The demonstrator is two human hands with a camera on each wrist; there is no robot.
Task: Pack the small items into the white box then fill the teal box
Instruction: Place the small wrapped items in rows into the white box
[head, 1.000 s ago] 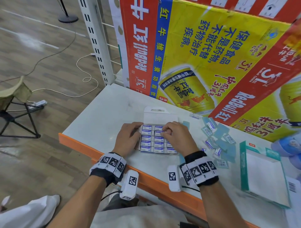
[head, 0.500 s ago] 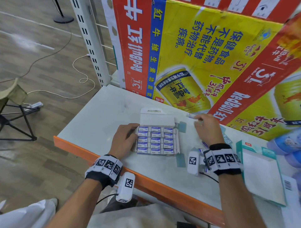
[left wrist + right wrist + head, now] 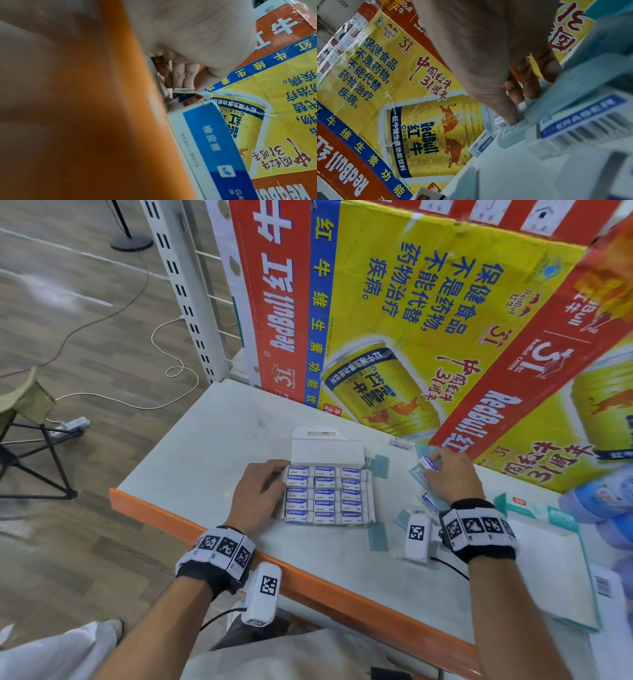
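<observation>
The white box (image 3: 327,451) lies open on the table, its flap up and rows of blue-and-white erasers (image 3: 325,496) filling it. My left hand (image 3: 279,477) grips the box's left side, thumb at the top left corner; in the left wrist view the left hand (image 3: 185,83) has its fingertips and thumb meeting on a side flap. To the right, my right hand (image 3: 433,470) is in the pile of loose erasers (image 3: 430,501) and pinches one eraser (image 3: 428,463). In the right wrist view the right hand (image 3: 522,108) has thumb and fingers closed on it. The teal box (image 3: 561,517) lies flat at the far right.
Pale teal pieces (image 3: 378,537) lie around the white box. A Red Bull cardboard wall (image 3: 411,320) stands behind the table. The table's orange front edge (image 3: 308,570) runs below my wrists. Blue soft packages (image 3: 603,498) and a barcoded white box (image 3: 604,587) crowd the right side.
My right hand left the white box and moved right to the loose erasers, where it now pinches one. The left hand stayed at the box's left side.
</observation>
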